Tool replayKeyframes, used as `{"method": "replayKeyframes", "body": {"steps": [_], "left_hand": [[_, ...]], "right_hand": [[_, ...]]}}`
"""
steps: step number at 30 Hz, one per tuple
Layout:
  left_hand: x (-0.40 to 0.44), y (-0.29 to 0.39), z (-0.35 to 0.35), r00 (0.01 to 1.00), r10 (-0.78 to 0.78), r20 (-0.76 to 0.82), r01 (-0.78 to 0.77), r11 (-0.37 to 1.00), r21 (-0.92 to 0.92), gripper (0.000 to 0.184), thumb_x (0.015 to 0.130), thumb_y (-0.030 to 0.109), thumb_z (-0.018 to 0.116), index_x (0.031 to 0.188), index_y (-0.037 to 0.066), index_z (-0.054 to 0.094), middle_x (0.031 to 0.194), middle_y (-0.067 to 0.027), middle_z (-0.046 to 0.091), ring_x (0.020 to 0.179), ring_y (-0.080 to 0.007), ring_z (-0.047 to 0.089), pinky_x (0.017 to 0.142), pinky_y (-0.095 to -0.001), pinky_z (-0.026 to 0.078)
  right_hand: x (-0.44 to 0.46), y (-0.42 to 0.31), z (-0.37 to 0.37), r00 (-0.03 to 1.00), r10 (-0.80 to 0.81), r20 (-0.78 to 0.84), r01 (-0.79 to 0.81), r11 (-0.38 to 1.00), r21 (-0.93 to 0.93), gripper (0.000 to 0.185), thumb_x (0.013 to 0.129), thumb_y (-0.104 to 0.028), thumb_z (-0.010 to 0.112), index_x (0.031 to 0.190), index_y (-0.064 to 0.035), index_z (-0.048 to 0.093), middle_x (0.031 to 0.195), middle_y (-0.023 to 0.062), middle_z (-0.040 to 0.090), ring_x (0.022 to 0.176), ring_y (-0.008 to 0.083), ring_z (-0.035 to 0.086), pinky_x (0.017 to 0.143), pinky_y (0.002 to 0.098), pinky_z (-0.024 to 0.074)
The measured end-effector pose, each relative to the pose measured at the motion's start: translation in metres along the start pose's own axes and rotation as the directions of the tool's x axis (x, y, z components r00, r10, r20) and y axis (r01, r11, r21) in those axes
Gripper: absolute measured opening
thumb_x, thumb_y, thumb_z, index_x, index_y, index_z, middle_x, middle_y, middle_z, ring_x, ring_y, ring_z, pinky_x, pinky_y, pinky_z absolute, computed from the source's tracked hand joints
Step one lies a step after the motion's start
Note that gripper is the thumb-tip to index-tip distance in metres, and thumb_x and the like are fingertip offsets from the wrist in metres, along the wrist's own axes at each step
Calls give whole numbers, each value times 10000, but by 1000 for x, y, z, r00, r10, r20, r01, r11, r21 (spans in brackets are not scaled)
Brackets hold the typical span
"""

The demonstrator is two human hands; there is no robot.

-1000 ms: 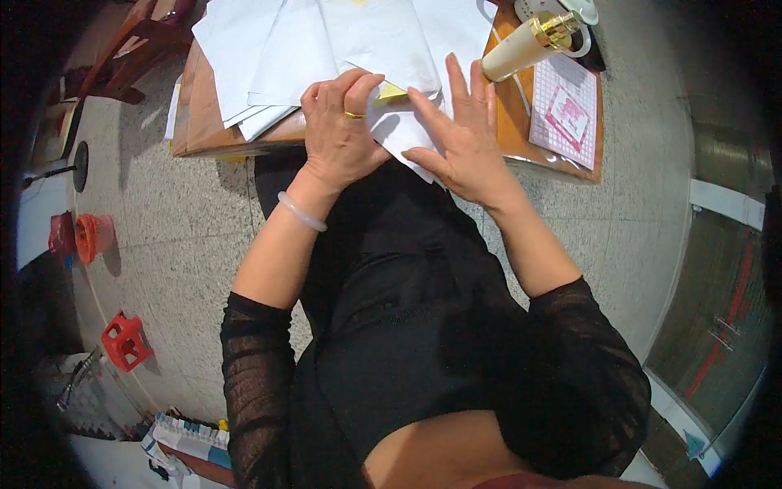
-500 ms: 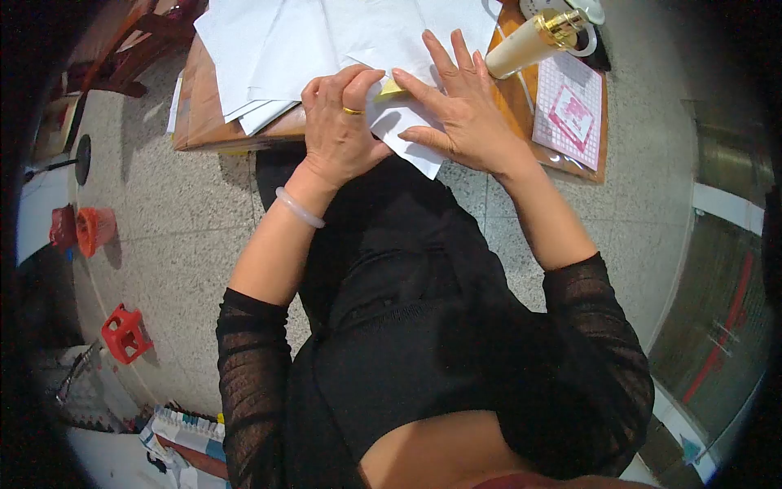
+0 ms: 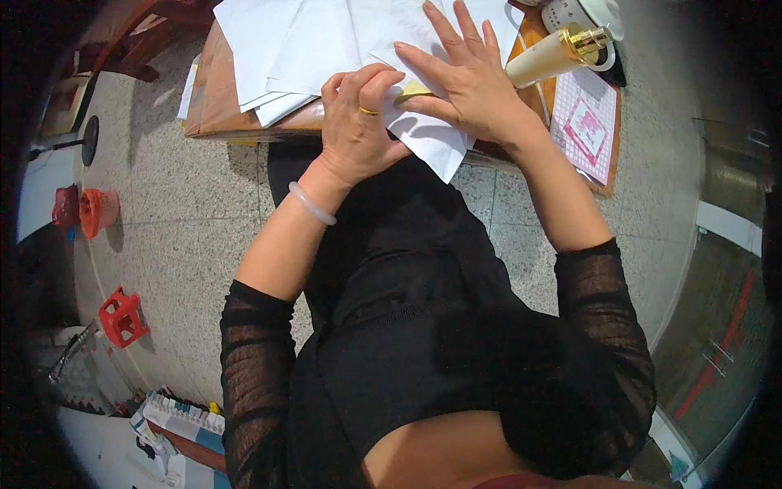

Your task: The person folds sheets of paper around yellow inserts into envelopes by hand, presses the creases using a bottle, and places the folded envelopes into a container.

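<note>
Resting over the paper with its fingers fanned wide, my right grip [image 3: 481, 90] was released, clasping nothing; that spread, I would judge, served to steady the paper and keep it from sliding. My left grip [image 3: 354, 122] was curled in close beside it, forefinger tip near a yellow piece [image 3: 415, 87] and thumb near the left edge of a white sheet [image 3: 436, 143]; whether it pinched anything I could not tell, as the fingers hid the spot. The yellow piece showed in the gap between my two grips, just above my right thumb, and the white sheet lay below it, one corner jutting past the front edge of the surface [image 3: 213, 94] toward my lap, probably so that I had it within easy reach. Beyond my left knuckles, a fan of white papers [image 3: 309, 49] overlapped on the surface, likely spread there to be at hand while leaving the near edge for my work. Just past my right fingers leaned a cream bottle [image 3: 538, 63] with a gold top, a lidded cup [image 3: 562, 15] behind it; nearer me, a pink-gridded sheet [image 3: 582, 91] lay by the right edge, seemingly set aside, out of my hands' way.
</note>
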State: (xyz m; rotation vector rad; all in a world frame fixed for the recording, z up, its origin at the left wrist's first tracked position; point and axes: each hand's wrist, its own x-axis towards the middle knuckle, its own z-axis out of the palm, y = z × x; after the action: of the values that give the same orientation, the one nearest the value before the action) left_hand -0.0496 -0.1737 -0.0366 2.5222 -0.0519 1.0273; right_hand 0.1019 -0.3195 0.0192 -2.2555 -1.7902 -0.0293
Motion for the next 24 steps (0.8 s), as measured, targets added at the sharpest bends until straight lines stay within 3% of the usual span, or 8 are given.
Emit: {"method": "replayKeyframes", "body": {"steps": [4, 5, 9, 12, 16, 17, 20, 24], "left_hand": [[-1, -3, 1, 999, 14, -33, -15, 1000, -17, 871, 585, 406, 878, 1271, 126, 421, 1233, -92, 530, 1151, -273, 503, 966, -421, 348], [-2, -3, 1, 999, 14, -44, -15, 1000, -21, 868, 581, 399, 880, 1267, 126, 422, 1230, -93, 531, 1145, -277, 503, 965, -421, 350], [-5, -4, 4, 999, -25, -21, 24, 998, -55, 925, 537, 341, 881, 1291, 182, 368, 1220, -50, 500, 1177, -246, 479, 1000, -445, 309], [-2, -3, 1, 999, 23, -47, -24, 999, -37, 852, 580, 371, 883, 1252, 119, 423, 1208, -97, 533, 1119, -287, 504, 963, -425, 367], [-4, -5, 1, 998, 17, -55, -19, 999, -36, 848, 581, 377, 884, 1246, 122, 424, 1209, -96, 530, 1127, -284, 501, 977, -428, 359], [-5, -6, 3, 998, 12, -69, -15, 999, -41, 848, 581, 380, 884, 1246, 123, 424, 1210, -96, 530, 1130, -284, 501, 981, -429, 355], [-4, -5, 2, 999, 10, -54, -12, 1000, -29, 849, 581, 380, 885, 1247, 127, 424, 1215, -96, 528, 1141, -281, 498, 992, -430, 347], [-5, -6, 1, 1000, 7, -29, -8, 1000, -29, 853, 578, 380, 887, 1248, 127, 425, 1233, -103, 520, 1155, -281, 492, 999, -434, 344]], "right_hand": [[8, -5, 2, 986, -152, 67, 151, 988, 32, 756, 820, -635, 633, 1410, -179, 513, 1622, 174, 100, 1472, 481, 39, 1117, 689, 110], [8, -5, 4, 983, -175, 63, 177, 984, -34, 767, 820, -633, 637, 1414, -166, 508, 1620, 186, 100, 1475, 478, 24, 1122, 680, 106], [20, 5, -3, 995, -100, -10, 100, 994, 37, 778, 845, -662, 578, 1414, -137, 508, 1616, 199, 110, 1479, 468, -4, 1115, 694, 81], [34, 8, 10, 991, -133, 13, 133, 991, 11, 757, 855, -667, 555, 1407, -150, 522, 1616, 199, 115, 1478, 470, 3, 1115, 694, 80], [38, 9, 12, 959, -282, 17, 282, 960, -4, 722, 849, -652, 561, 1392, -176, 544, 1612, 208, 128, 1474, 480, 38, 1096, 716, 104], [32, 7, 9, 942, -323, -89, 318, 946, -70, 663, 823, -520, 678, 1366, -157, 568, 1567, 218, 260, 1456, 469, 159, 1114, 650, 190], [12, 9, 12, 975, -212, -66, 204, 973, -112, 754, 808, -777, 484, 1431, -352, 490, 1630, 100, 158, 1498, 404, 49, 1153, 650, 60], [-17, 6, 7, 977, -213, 28, 214, 976, -31, 760, 796, -803, 459, 1405, -354, 526, 1631, 86, 162, 1503, 387, 38, 1163, 633, 45]]}}
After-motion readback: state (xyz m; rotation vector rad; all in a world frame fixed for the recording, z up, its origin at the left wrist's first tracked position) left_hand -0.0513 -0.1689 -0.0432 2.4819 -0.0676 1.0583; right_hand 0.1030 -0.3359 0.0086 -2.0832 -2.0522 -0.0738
